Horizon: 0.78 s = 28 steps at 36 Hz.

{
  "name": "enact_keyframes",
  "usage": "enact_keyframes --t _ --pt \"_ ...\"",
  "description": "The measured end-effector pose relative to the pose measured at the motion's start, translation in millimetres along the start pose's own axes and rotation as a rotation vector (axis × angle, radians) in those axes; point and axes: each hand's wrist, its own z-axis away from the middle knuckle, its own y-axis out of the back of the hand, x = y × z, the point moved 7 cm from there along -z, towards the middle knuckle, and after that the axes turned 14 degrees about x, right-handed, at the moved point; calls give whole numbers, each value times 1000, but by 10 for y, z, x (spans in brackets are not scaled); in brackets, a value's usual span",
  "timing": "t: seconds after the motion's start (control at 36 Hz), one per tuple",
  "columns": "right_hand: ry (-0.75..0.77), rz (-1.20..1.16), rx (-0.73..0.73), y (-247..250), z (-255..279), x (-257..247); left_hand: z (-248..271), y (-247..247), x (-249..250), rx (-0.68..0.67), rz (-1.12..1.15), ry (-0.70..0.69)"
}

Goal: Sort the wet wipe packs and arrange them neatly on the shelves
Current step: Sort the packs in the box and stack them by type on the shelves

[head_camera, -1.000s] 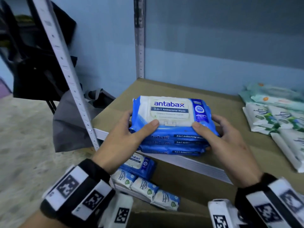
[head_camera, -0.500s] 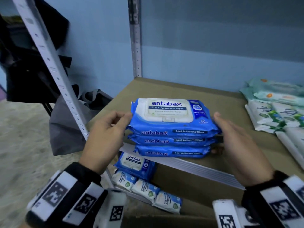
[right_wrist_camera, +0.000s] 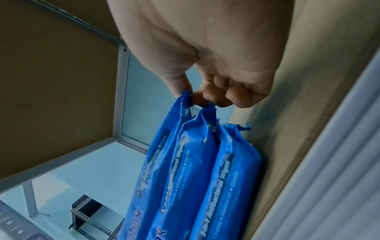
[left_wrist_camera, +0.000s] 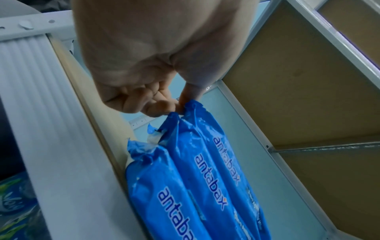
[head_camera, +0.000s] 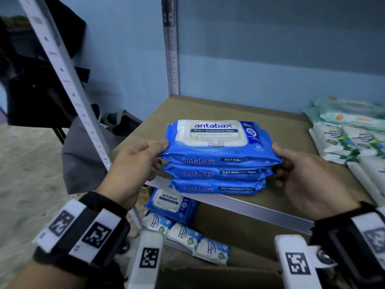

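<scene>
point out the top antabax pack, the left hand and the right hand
top antabax pack (head_camera: 210, 133), head view, on its white lid label
left hand (head_camera: 133, 165), head view, on the back of the hand
right hand (head_camera: 306, 174), head view, on the back of the hand

The brown shelf board (head_camera: 208, 107) carries a stack of three blue antabax packs (head_camera: 218, 174) at its front edge. Right of that stack lie white-and-green wipe packs (head_camera: 350, 142), and behind those what look like pale teal packs (head_camera: 345, 113).
</scene>
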Motion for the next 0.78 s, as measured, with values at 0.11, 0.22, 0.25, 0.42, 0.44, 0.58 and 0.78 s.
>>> enact_keyframes --t 0.11,0.22,0.25,0.42,0.44,0.58,0.78 --pt "-6 -15 -9 5 3 16 8 -29 -28 -54 -14 26" --pt "-61 -11 10 68 19 49 5 22 -59 -30 0 80" --pt "-92 -18 16 86 28 64 9 32 -71 -30 -5 93" --pt "-104 88 -74 93 98 107 80 -22 -152 -129 -108 134" --pt "-105 108 -76 93 106 114 91 -32 -169 -137 -111 150" --pt "-135 133 -84 77 145 148 111 -55 -179 -126 -77 188" --pt "-215 71 -99 96 126 189 127 -92 -257 -136 -19 291"
